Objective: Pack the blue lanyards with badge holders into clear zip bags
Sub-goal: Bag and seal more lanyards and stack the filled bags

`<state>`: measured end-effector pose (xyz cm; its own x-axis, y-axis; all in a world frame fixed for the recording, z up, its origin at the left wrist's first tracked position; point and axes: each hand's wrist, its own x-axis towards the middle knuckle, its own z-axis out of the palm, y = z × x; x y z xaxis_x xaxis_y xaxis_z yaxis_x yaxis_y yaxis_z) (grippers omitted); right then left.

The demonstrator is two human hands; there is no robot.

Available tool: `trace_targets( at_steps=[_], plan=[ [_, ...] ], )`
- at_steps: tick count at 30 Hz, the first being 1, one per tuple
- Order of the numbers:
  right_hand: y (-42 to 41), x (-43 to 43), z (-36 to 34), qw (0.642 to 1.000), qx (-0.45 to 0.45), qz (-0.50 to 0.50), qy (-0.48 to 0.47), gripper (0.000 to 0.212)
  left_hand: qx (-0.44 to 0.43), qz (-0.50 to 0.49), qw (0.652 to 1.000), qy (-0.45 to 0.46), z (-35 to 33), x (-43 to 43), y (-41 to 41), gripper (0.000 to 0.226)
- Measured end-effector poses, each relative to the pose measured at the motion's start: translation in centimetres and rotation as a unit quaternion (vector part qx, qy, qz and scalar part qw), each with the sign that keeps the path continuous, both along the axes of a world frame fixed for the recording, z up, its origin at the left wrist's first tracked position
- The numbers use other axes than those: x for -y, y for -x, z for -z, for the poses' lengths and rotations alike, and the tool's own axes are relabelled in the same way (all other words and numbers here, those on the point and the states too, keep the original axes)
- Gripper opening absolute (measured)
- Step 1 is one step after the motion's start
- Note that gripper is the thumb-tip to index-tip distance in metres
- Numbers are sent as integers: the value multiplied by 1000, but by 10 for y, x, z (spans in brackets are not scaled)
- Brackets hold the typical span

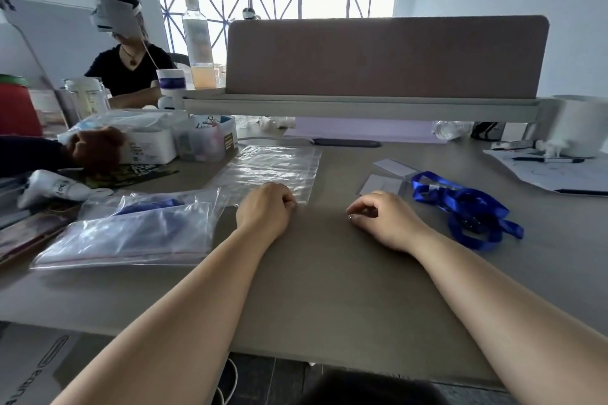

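L hand (266, 207) pinches zip bag (273, 164) edge; R hand (385, 220) loosely curled, holds nothing; lanyard (467, 207) beside.

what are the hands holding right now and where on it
The left hand pinches the empty zip bag at its near edge. The right hand, loosely curled, seems to hold nothing.

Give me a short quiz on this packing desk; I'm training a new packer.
1. True or false: the loose lanyard lies to the right of the right hand.
2. Which hand pinches the empty bag? A: left hand. B: right hand. C: neither.
3. Fill in: the packed bags lie on the person's ____ side.
Key: 1 true; 2 A; 3 left.
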<state>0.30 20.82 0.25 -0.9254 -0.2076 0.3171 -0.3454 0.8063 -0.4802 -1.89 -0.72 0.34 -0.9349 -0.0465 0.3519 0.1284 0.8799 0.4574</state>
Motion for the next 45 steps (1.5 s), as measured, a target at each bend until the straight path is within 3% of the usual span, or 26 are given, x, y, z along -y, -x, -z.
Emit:
trace_targets(
  at_steps=[4, 8, 11, 16, 20, 24, 27, 29, 32, 36, 40, 45],
  plan=[
    [-1, 0, -2, 999, 17, 7, 37, 14, -97, 15, 992, -82, -2, -1, 5, 9],
    [-9, 0, -15, 968, 60, 28, 241, 36, -136, 101, 971, -167, -15, -26, -3, 9],
    [-13, -6, -32, 930, 135, 68, 334, 55, -129, 178, 965, -143, -20, -54, -13, 10],
    [-12, -19, -23, 926, 107, 115, 342, 19, -55, 227, 970, -62, -3, -74, -13, 21],
    [-11, -24, -21, 937, 82, 143, 309, 20, -41, 230, 972, -11, 3, -58, -8, 36],
    [-7, -26, -21, 924, 80, 149, 343, 20, -32, 177, 983, 34, 3, -47, -8, 19],
    [-5, -28, -21, 909, 69, 156, 382, 23, -38, 149, 988, 0, 1, -49, -9, 13],
    [-7, -27, -23, 902, 70, 154, 396, 38, -29, 137, 989, -42, 0, -50, -9, 12],
    [-12, -22, -24, 919, 89, 124, 365, 53, -27, 135, 986, -95, 0, -52, -10, 13],
    [-15, -12, -21, 932, 102, 80, 338, 43, -46, 166, 981, -87, -2, -60, -16, 10],
    [-16, -11, -22, 934, 99, 83, 333, 19, -47, 187, 978, -81, -3, -65, -21, 20],
    [-18, -13, -21, 932, 70, 75, 349, 15, -44, 197, 970, -133, -3, -64, -22, 11]
  ],
)
